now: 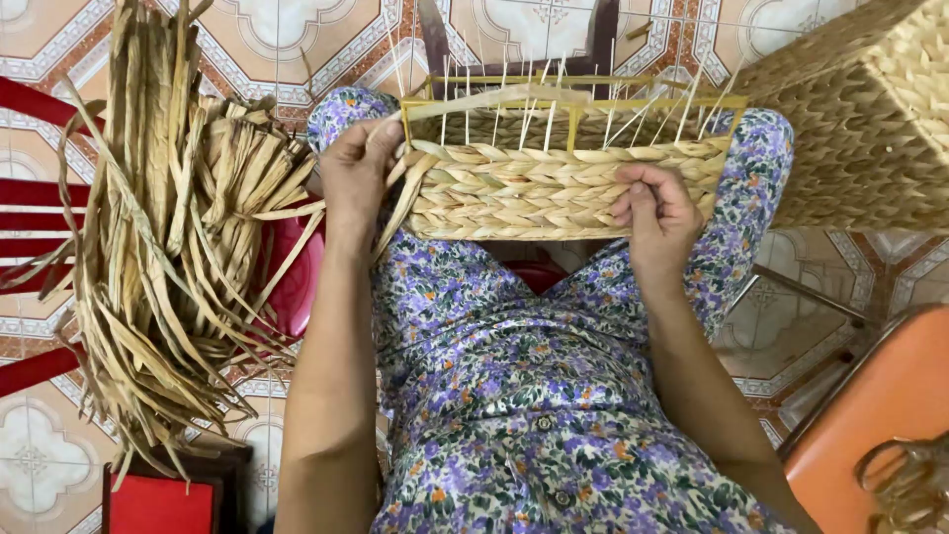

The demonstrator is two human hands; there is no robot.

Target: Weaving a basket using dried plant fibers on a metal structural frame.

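Straw-coloured dried leaves, a loose bundle, lie heaped well to the left of the half-woven basket, draped over a red chair. Strands hang down past the chair's edge toward the patterned tile floor.

Left hand sits at the basket's left corner. Its fingers are closed, pinching a flat leaf strand that trails down the basket's left side.

Basket rests on the person's lap, on a floral purple dress. Lower half shows thick braided rows; above them a yellow rectangular frame stands bare, with thin pale upright sticks poking through and above it.

Right hand presses against the basket's front face near its right end. Fingers curled shut against the braided rows; whether they pinch a strand cannot be told.

Right of the basket, a finished woven basket fills the upper corner. Below it, an orange chair seat with a metal edge.
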